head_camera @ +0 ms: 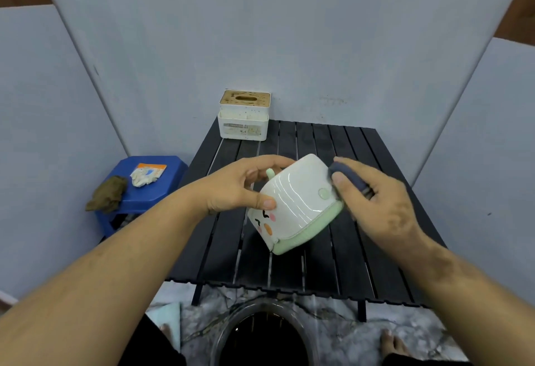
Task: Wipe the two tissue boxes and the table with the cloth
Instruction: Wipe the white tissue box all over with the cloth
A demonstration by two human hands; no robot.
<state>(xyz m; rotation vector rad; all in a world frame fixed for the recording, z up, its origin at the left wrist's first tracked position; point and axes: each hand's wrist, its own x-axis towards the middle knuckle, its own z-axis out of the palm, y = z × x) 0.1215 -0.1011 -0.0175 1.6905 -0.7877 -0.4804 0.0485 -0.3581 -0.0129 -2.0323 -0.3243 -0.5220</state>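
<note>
A white tissue box with a pale green base and a cartoon face [298,200] is tilted above the middle of the black slatted table [362,264]. My left hand [240,186] grips its left end, thumb on the near side. My right hand [373,197] holds a dark blue cloth [347,176] bunched in its fingers and presses it against the box's right end. A second tissue box [244,116], white with a wooden slotted lid and speckled with dirt, stands upright at the table's far left corner.
A blue plastic stool [144,189] left of the table carries a brown rag [107,194], a white crumpled cloth and a small packet. Grey partition walls close in on three sides. A dark round bin [260,333] sits on the marble floor by my feet.
</note>
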